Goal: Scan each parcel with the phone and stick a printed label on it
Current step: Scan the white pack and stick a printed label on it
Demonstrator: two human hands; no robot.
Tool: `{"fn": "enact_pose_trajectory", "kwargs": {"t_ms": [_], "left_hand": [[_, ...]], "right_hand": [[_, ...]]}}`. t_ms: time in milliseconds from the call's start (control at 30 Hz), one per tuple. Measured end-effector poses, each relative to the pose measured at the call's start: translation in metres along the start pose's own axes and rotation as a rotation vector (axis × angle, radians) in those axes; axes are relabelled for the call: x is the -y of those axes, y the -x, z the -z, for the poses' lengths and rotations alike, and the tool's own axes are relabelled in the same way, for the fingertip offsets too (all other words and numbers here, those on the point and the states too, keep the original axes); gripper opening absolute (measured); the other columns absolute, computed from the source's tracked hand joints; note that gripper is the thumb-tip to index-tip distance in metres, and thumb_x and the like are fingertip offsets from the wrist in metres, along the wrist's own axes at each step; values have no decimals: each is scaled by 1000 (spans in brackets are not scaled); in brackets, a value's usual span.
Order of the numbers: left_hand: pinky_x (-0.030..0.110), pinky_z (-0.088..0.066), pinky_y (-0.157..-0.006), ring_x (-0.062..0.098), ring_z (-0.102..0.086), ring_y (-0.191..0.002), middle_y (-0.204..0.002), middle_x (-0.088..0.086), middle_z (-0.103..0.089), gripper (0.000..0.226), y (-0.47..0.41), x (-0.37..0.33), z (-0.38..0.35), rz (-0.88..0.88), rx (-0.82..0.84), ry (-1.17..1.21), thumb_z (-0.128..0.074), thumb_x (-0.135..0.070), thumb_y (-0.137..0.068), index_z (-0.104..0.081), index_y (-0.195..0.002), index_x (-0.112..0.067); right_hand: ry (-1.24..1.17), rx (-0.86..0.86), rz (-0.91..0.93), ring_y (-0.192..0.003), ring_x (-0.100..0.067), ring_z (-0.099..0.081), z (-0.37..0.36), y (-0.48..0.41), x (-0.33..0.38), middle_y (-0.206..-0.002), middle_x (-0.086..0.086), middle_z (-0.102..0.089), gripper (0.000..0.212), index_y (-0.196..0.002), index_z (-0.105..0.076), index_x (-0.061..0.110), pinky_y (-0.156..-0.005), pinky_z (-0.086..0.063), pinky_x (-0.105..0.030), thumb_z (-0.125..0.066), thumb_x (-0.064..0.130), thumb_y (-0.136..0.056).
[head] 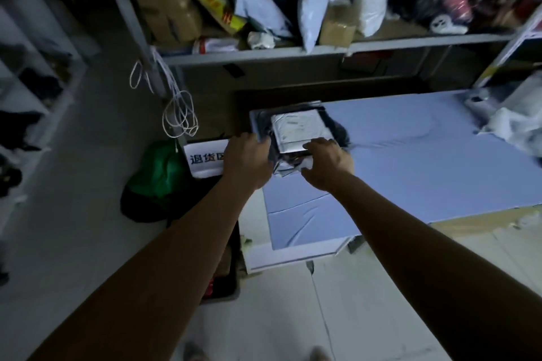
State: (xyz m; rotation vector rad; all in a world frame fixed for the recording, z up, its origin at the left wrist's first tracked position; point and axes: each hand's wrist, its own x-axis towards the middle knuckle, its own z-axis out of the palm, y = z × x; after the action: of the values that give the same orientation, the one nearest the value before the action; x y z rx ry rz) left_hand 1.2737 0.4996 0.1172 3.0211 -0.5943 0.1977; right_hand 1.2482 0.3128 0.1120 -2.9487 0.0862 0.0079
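A stack of parcels [299, 130] in dark and grey plastic bags sits at the far left corner of the table with the blue cloth [410, 161]. The top parcel is a pale grey bag with a printed label on it. My left hand [246, 158] grips the stack's left edge, fingers curled over it. My right hand [328, 163] holds the near edge of the stack, fingers bent onto the top parcel. No phone shows in the view.
A shelf [322, 51] behind the table holds white bags and cardboard boxes. A green bag [158, 176] and a bin with a white sign [206, 160] stand left of the table. White bags [516, 126] lie at the table's right end. White cords [179, 114] hang from a post.
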Motion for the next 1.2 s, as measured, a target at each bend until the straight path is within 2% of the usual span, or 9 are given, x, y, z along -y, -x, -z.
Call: {"fn": "enact_pose_trajectory", "kwargs": {"t_ms": [200, 433, 567, 700, 833, 900, 967, 1067, 1200], "left_hand": [[40, -49, -90, 30, -58, -109, -116, 10, -62, 40, -14, -88, 8, 19, 22, -124, -51, -46, -95, -58, -123, -18], [44, -46, -94, 32, -55, -120, -130, 11, -56, 54, -42, -95, -14, 172, 203, -96, -49, -57, -96, -49, -136, -21], [38, -45, -78, 33, -61, -109, -120, 12, -62, 47, -69, -71, -48, 272, 272, 46, -52, -51, -97, -54, -129, -16], [42, -53, -88, 35, -61, -111, -126, 15, -62, 48, -111, -48, -99, 391, 331, 318, -54, -44, -98, -55, -133, -11], [43, -54, -87, 34, -62, -109, -123, 13, -63, 48, -151, -39, -147, 518, 350, 534, -56, -44, -98, -53, -133, -11], [42, -53, -89, 31, -62, -109, -121, 12, -63, 50, -166, -40, -166, 567, 356, 625, -59, -48, -96, -54, -129, -10], [41, -55, -88, 27, -64, -104, -114, 8, -67, 51, -178, -43, -179, 639, 292, 733, -68, -51, -89, -60, -120, -11], [41, -57, -83, 23, -66, -94, -102, 4, -68, 49, -189, -49, -183, 766, 180, 822, -78, -50, -79, -63, -105, -12], [48, -51, -90, 36, -57, -109, -122, 18, -54, 57, -195, -66, -175, 849, 90, 719, -76, -43, -83, -55, -120, -5]], "right_hand": [[42, 42, 16, -130, -24, -51, 42, 14, -96, -143, 2, -55, 61, -144, -51, 31, -105, -44, -40, -72, 39, -87], [-45, 91, 8, -127, -26, -55, 40, -22, -146, -136, 0, -60, 54, -137, -57, 31, -96, -49, -40, -72, 40, -86], [-187, 145, -2, -126, -31, -57, 12, -71, -155, -136, -5, -63, 55, -138, -59, 29, -95, -51, -41, -73, 38, -86], [-291, 227, -45, -120, -33, -61, -34, -133, -157, -130, -8, -67, 55, -140, -58, 26, -93, -52, -37, -72, 35, -88], [-340, 293, -119, -129, -28, -55, -79, -190, -155, -142, -7, -58, 65, -147, -50, 22, -103, -47, -37, -72, 44, -90], [-320, 281, -113, -123, -30, -56, -95, -215, -154, -128, -8, -64, 59, -136, -58, 16, -94, -50, -37, -72, 48, -89], [-350, 238, -121, -102, -26, -60, -103, -235, -152, -102, -2, -62, 53, -121, -64, 11, -76, -45, -32, -75, 48, -86], [-424, 220, -178, -78, -20, -55, -108, -250, -151, -81, 6, -57, 39, -101, -66, 15, -60, -39, -24, -81, 44, -80], [-516, 274, -194, -57, -13, -51, -111, -254, -151, -61, 9, -51, 27, -70, -54, 19, -40, -31, -16, -77, 27, -82]]}}
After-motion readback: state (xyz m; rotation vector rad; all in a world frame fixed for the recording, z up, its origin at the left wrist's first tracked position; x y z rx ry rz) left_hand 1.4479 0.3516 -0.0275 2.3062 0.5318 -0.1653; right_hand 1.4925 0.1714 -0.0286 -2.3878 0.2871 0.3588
